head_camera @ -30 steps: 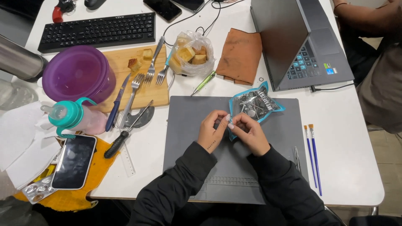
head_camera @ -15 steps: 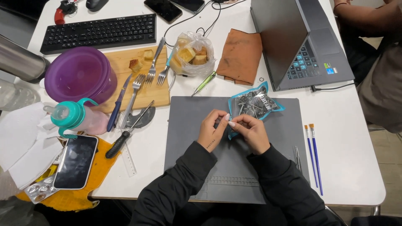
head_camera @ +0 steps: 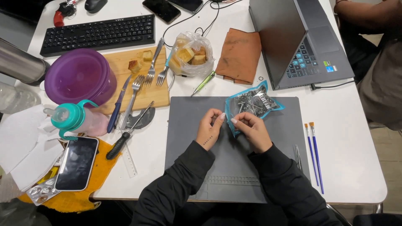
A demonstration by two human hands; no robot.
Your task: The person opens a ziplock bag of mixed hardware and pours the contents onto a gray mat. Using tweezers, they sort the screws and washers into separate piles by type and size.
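My left hand and my right hand meet over the middle of a grey work mat. Both pinch the near corner of a blue-edged clear plastic bag that holds small dark metal parts. The bag lies on the mat just beyond my fingertips, tilted toward the laptop. Black sleeves cover both of my arms. What sits between my fingertips is too small to tell.
An open grey laptop stands at the back right, an orange cloth and a bag of bread cubes left of it. A cutting board with forks, a purple bowl, a teal bottle, a phone, two brushes. Another person's arm.
My hands have stayed at the bag's corner, with only small finger movements. The view shifted slightly.
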